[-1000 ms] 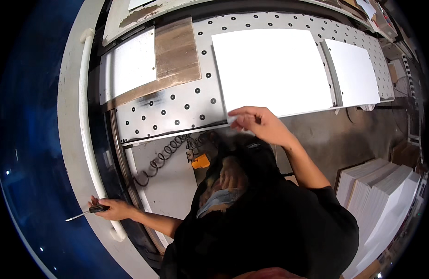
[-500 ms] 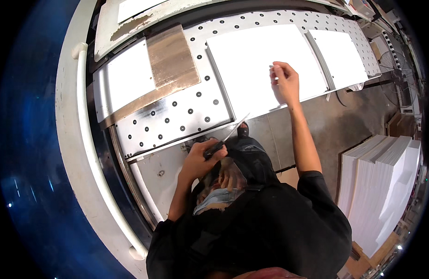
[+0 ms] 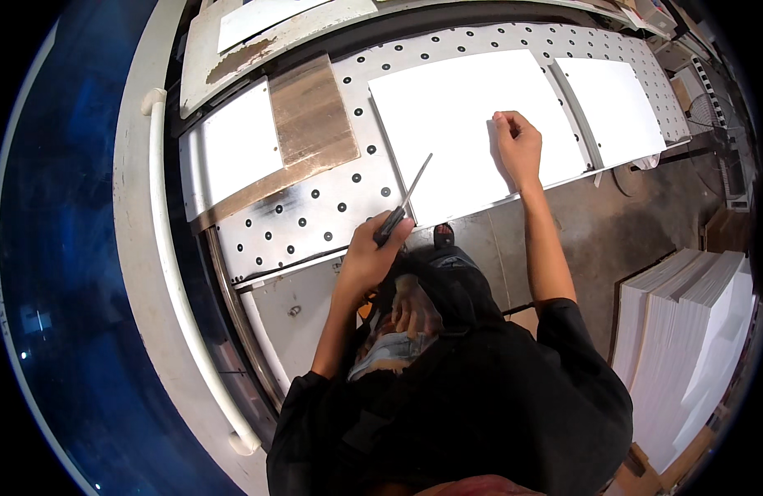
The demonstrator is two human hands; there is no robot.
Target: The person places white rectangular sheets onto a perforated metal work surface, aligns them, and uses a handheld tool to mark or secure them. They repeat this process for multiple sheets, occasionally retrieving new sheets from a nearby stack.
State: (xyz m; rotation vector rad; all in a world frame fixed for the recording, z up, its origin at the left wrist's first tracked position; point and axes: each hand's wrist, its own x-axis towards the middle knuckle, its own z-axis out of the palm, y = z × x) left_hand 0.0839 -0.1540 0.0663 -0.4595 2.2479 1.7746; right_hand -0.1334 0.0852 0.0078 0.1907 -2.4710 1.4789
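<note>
My left hand [image 3: 371, 256] is wrapped round the black handle of a tool with a long, thin metal blade [image 3: 416, 182]. Its tip points up and away, over the front left part of a large stack of white sheets [image 3: 439, 107]. Above the right side of that stack is my right hand [image 3: 520, 150], with fingers curled and thumb against the index finger. Whatever the pinch holds, if anything, is too small to make out. Beneath the sheets lies a pale table [image 3: 322, 219] dotted with round black-ringed holes.
A smaller white stack [image 3: 613, 107] lies on the table's right. On its left are a worn brown plate [image 3: 313, 116] and a white sheet [image 3: 232, 145]. A pale rail [image 3: 168, 248] runs along my left. A tall pile of white sheets [image 3: 675, 331] stands at the lower right.
My left hand has risen away from me, bringing the blade over the white stack. The right hand's fingers have curled in, and it has shifted slightly. The view has moved slightly.
</note>
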